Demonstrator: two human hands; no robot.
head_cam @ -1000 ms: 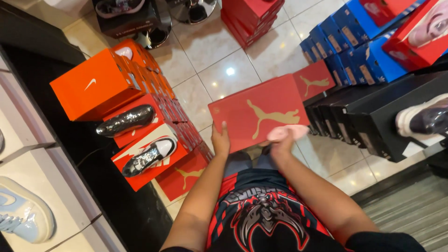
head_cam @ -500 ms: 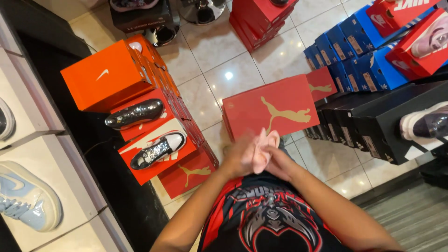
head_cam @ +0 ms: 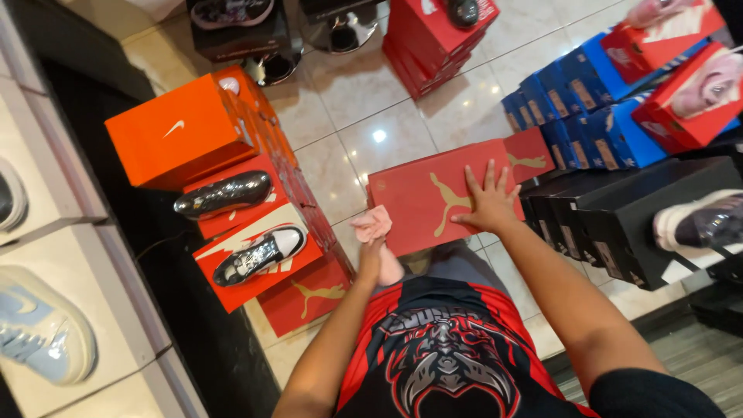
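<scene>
A red shoebox with a gold animal logo rests on my lap, lid side up. My right hand lies flat on its lid with the fingers spread. My left hand grips a small pink cloth at the box's near left corner. I am seated, wearing a red and black printed shirt.
Orange and red shoeboxes with two shoes on top stack up at my left. Blue boxes, black boxes and more red boxes stand around on the tiled floor. A white shelf holds a pale blue shoe.
My two hands were together at the box's near edge with the cloth. Now the right hand has moved onto the lid and the left keeps the cloth at the corner.
</scene>
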